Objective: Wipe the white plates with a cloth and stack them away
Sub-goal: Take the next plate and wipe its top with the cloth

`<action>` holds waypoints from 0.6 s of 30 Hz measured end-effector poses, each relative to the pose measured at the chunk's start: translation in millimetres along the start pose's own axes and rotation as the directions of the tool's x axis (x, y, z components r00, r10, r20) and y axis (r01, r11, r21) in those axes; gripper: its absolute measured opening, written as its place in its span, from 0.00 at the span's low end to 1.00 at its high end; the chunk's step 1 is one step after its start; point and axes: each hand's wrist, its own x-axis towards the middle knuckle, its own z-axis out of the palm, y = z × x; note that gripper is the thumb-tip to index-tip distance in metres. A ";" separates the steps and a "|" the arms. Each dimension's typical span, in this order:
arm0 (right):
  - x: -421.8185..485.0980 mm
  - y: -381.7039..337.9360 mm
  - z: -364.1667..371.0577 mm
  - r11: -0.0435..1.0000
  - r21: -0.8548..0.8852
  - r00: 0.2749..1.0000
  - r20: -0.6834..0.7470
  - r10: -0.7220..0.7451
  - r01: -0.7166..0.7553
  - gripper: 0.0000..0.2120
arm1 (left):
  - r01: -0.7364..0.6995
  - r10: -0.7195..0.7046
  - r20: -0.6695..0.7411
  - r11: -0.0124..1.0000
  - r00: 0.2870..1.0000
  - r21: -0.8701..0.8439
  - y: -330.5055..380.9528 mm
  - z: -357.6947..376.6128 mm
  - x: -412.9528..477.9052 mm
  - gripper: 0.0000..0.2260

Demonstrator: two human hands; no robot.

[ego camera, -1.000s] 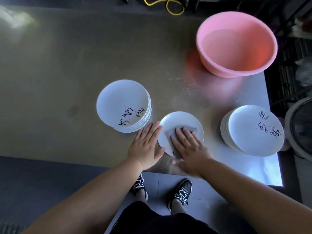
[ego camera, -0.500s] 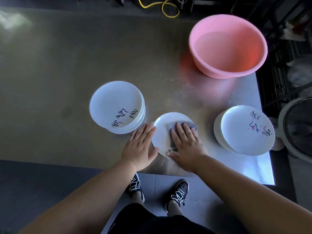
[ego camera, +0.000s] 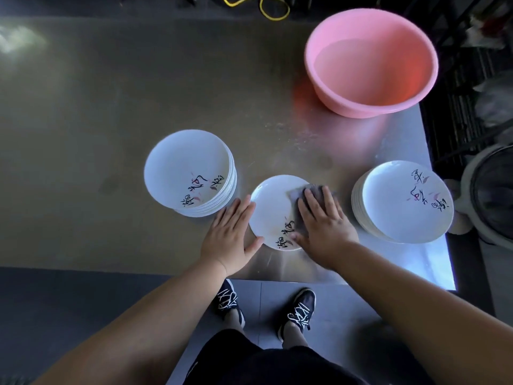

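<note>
Currently wiping: flat right hand (ego camera: pixel 326 226) presses cloth (ego camera: pixel 293 196) on plate (ego camera: pixel 269 208), flat left hand (ego camera: pixel 229 236) steadies rim; next, grip and stack

Grey cloth (ego camera: pixel 316 189) on flat white plate (ego camera: pixel 270 207)

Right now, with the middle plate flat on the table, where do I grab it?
I'd pinch the plate by its left rim, coming from the left, where the left hand rests beside it. It lies flat, so only the upturned rim gives purchase, and the right hand and cloth cover the right side.
</note>
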 end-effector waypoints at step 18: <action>-55.5 -37.6 25.0 0.948 0.300 0.994 0.007 0.113 -0.110 0.46 | 0.007 -0.010 -0.031 0.997 0.999 -0.074 6.9 0.7 -5.0 0.36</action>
